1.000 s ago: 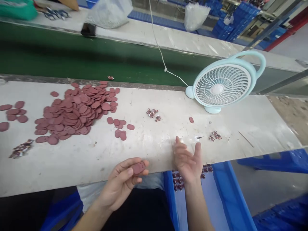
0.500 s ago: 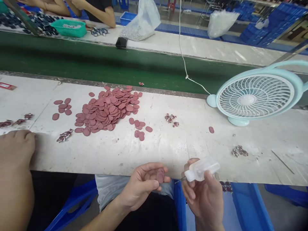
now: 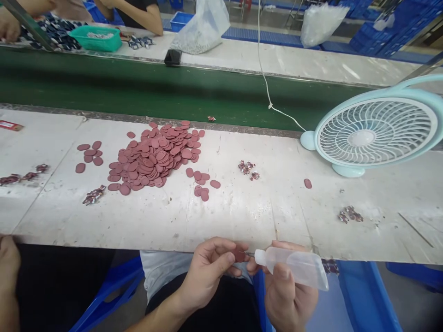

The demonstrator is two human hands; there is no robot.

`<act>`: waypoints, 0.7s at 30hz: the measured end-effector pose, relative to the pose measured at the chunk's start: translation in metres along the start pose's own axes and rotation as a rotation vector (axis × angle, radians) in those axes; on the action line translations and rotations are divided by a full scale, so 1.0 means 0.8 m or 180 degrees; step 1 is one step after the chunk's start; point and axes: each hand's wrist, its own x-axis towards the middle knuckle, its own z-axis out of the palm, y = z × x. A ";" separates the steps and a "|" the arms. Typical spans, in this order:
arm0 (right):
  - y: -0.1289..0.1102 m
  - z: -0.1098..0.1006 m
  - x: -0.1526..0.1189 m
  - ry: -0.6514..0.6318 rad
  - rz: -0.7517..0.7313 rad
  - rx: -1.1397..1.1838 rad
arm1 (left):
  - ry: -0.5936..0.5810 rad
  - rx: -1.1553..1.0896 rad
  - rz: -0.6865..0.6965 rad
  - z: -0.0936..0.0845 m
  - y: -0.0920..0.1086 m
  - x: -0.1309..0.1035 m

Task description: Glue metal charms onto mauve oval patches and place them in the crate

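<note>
My left hand (image 3: pixel 204 279) is closed with a small dusky-red oval piece (image 3: pixel 239 254) pinched at its fingertips, just beyond the table's front edge. Wrapped round a translucent squeeze bottle (image 3: pixel 299 267) with a white cap and thin needle tip is my right hand (image 3: pixel 289 302). The bottle lies nearly level, its tip pointing left at the oval piece; whether they touch I cannot tell. On the table, a big heap of matching oval pieces (image 3: pixel 155 157) has a few strays around it. Small shiny reddish-brown parts (image 3: pixel 246 167) lie in clusters to the right of the heap.
A light-blue fan (image 3: pixel 377 131) stands at the right, its white cord (image 3: pixel 266 92) crossing the green belt (image 3: pixel 138 85). Below the table edge is a blue bin (image 3: pixel 367 295). Another person's hand (image 3: pixel 8 263) is at the left; co-workers sit across the belt.
My right hand has swung the bottle level and brought its tip left to the oval piece, which has tilted in my left hand. The neighbour's hand has drawn back off the table.
</note>
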 end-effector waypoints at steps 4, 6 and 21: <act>0.013 -0.005 0.002 -0.0024 -0.0367 -0.0181 | 0.0056 -0.0029 -0.0105 0.001 0.001 0.002; 0.017 -0.007 0.004 -0.0043 -0.0493 -0.0268 | 0.0061 -0.0002 -0.0132 0.001 0.001 0.002; 0.022 -0.015 0.003 -0.0007 -0.0507 -0.0437 | 0.0156 -0.0044 -0.0261 0.003 0.004 0.003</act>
